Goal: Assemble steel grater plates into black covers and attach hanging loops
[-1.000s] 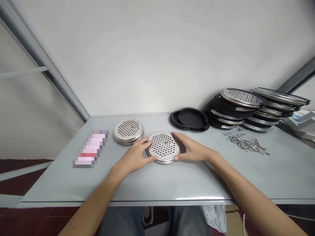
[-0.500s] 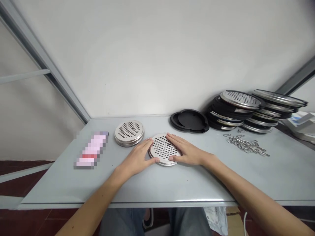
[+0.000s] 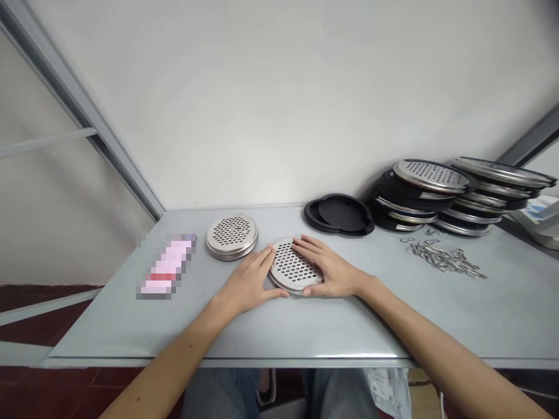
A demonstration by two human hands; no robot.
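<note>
A round metal grater disc point(image 3: 293, 266), with rows of small slots, lies on top of a low stack on the grey table in front of me. My left hand point(image 3: 252, 280) is at its left side, fingers stretched out with the tips at the rim and the thumb pointing along the front edge. Over the right side rests my right hand point(image 3: 328, 269), its fingers flat on the slotted face and its thumb by the front rim. Both hands are open. Left of them sits a second stack of similar discs point(image 3: 232, 231).
Black round holders point(image 3: 339, 214) lie near the wall. Tall leaning stacks of discs and black holders point(image 3: 413, 198) stand at the back right, with a heap of small metal clips point(image 3: 445, 259) before them. A blurred-out phone-like object point(image 3: 170, 265) lies at the left.
My left thumb has slid off the disc's face toward the front edge. My right fingers have shifted slightly across the disc. The whole view has moved a little.
</note>
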